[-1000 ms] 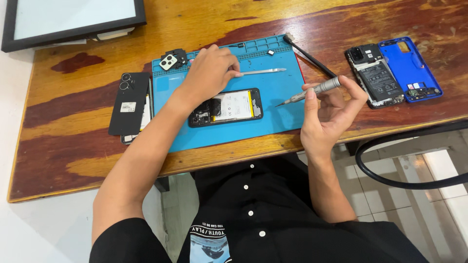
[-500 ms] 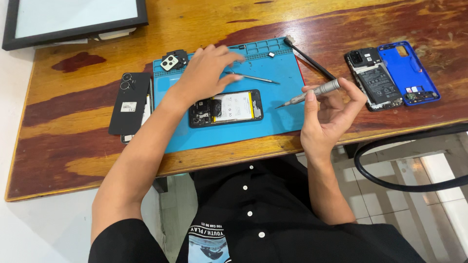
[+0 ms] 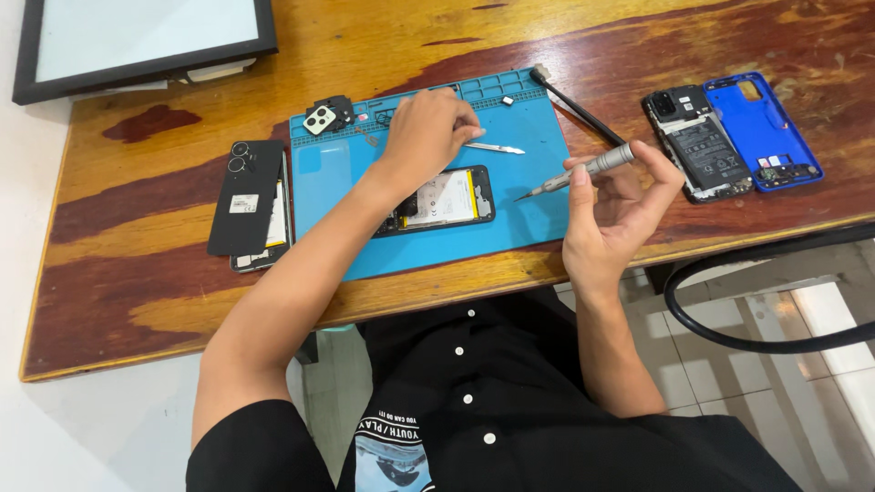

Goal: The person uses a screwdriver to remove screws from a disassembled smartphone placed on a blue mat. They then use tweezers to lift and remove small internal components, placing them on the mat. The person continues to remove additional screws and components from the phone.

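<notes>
Screwdriver (image 3: 583, 171): clamped in right hand (image 3: 612, 211) fingers.
Left hand (image 3: 428, 132): fingers bunched together above opened phone (image 3: 437, 200), blue mat (image 3: 529, 214).

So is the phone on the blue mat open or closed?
Open: the phone lies on the mat with its back cover off, showing the battery and dark internal parts.

one view only, from a camera on the person's head, looking steeply down and forward over the chest and both forearms. the wooden table (image 3: 137, 264) crosses the frame at a slight tilt, its far edge cut by the top border. the blue mat (image 3: 538, 219) sits near the centre at arm's length, close enough to show small parts. tiled floor shows at lower right, the black shirt fills the bottom. no second view to share.
</notes>
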Demonstrator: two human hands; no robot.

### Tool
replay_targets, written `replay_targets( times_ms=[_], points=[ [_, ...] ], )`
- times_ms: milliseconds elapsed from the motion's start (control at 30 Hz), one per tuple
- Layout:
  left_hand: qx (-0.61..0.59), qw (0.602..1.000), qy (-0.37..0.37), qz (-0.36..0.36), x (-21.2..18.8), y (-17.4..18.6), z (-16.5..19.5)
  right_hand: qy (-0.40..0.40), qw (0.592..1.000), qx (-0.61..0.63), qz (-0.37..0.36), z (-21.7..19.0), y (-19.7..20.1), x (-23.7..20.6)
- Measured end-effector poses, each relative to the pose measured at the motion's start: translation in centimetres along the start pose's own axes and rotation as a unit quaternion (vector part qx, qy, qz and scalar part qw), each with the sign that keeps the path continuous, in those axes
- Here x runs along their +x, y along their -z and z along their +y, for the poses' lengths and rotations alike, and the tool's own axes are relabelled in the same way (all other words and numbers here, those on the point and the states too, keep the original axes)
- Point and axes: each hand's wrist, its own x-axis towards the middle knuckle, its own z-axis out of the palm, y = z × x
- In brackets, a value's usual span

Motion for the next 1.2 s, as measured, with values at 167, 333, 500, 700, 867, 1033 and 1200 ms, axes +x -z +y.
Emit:
replay_targets(
  times_ms=[167,333,500,700,867,1033,1200],
  points=[
    [0.01,0.999,-0.019,0.025,0.1,-1.2,-0.9,-0.004,1.0,-0.004,-0.001,0.1,0.0,-0.1],
    [0.049,0.994,-0.06,0.074,-0.8,-0.1,-0.8,0.002,1.0,-0.012,-0.001,-0.1,-0.5,0.1],
    [-0.078,0.994,-0.05,0.053,-2.1,2.1,-0.1,-0.004,1.0,-0.013,-0.003,0.1,-0.4,0.1],
    [-0.274,0.96,-0.018,-0.062,-3.4,1.3,2.1,-0.016,1.0,-0.003,-0.016,0.6,-0.4,0.2],
    [-0.36,0.931,-0.004,-0.065,-3.6,-0.7,3.5,-0.006,1.0,0.012,-0.016,0.2,-0.9,0.5],
    [-0.38,0.92,0.016,-0.098,-3.9,-0.9,2.7,0.009,1.0,-0.008,-0.022,-0.2,-0.8,0.2],
    [-0.462,0.882,0.0,-0.099,-3.6,-1.0,2.3,0.065,0.997,-0.013,-0.04,0.2,-0.8,0.1]
  ],
)
